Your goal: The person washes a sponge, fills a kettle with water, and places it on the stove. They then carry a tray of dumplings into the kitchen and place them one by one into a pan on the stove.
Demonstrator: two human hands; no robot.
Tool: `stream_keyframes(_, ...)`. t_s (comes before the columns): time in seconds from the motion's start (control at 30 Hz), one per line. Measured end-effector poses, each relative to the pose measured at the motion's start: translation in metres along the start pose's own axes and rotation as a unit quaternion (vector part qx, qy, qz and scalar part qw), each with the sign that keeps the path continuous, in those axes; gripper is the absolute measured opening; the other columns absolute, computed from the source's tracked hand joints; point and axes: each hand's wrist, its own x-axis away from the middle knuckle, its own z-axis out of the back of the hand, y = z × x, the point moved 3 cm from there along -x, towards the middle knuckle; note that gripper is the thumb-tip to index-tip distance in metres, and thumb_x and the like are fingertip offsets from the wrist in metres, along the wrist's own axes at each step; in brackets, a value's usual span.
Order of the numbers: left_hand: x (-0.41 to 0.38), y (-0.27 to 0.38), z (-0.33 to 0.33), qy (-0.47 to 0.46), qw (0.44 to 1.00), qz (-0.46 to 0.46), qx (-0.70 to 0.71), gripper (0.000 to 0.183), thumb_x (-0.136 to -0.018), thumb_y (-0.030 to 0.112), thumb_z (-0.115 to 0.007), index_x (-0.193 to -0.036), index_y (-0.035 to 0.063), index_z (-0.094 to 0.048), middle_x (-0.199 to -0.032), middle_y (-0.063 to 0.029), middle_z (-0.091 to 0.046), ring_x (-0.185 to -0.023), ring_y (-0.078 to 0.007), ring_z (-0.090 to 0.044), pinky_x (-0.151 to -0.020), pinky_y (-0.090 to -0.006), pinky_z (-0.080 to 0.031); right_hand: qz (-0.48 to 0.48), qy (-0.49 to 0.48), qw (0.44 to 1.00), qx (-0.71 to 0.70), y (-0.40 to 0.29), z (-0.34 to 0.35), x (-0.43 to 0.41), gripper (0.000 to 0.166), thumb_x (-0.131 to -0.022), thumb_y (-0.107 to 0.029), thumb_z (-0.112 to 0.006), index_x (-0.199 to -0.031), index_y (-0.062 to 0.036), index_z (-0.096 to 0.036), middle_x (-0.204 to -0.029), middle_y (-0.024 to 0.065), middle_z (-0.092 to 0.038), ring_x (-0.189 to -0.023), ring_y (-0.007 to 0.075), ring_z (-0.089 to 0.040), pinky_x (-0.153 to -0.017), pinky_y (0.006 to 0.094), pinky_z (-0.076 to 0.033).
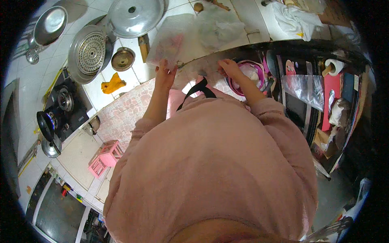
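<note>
My left hand (165, 73) is at the counter's front edge, its fingers closed on the near end of a translucent plastic bag (161, 45). Something pinkish-red shows through the plastic. Out over the floor, my right hand (229, 67) has its fingers bent; whether anything thin is between them I cannot tell. Below and beside its wrist stands a pink bin (260, 73) with a pale liner, partly hidden by my forearm. A second crumpled clear plastic bag (220, 27) lies on the counter beyond both hands.
Left of the bag are a knife handle (143, 48), a small metal bowl (122, 59), an orange cloth (113, 83), a steamer pot (90, 53) and a large metal lid (135, 18). A black pan (45, 125) sits over a lit blue flame. An open drawer-like compartment (304, 77) is at right.
</note>
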Motion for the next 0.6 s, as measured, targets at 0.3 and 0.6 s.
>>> stream_keyframes(0.3,-0.060,-0.051,0.006,0.023,0.998,0.063,0.000,0.089,-0.077,0.026,-0.066,-0.134,0.0183,0.003,-0.113,-0.0119,-0.039,-0.097,-0.0242,-0.045,-0.079,-0.0454,-0.045,0.365,0.278,0.863,0.213,-0.067,0.059,0.031,0.026,-0.078,-0.020,-0.057,-0.099,-0.0044,-0.058,-0.086,0.0132,-0.058,-0.078,0.0280,-0.057,-0.071,0.0357,-0.046)
stream_keyframes(0.6,-0.009,0.019,-0.028,0.145,0.890,-0.131,-0.411,0.044,-0.076,0.029,-0.062,-0.107,0.0009,-0.049,-0.089,-0.0099,-0.055,-0.076,-0.0188,-0.053,-0.069,-0.0331,-0.047,0.351,0.285,0.804,0.386,-0.136,0.057,-0.029,0.028,-0.077,-0.028,-0.060,-0.099,-0.0095,-0.058,-0.101,0.0147,-0.053,-0.093,0.0325,-0.053,-0.079,0.0390,-0.046)
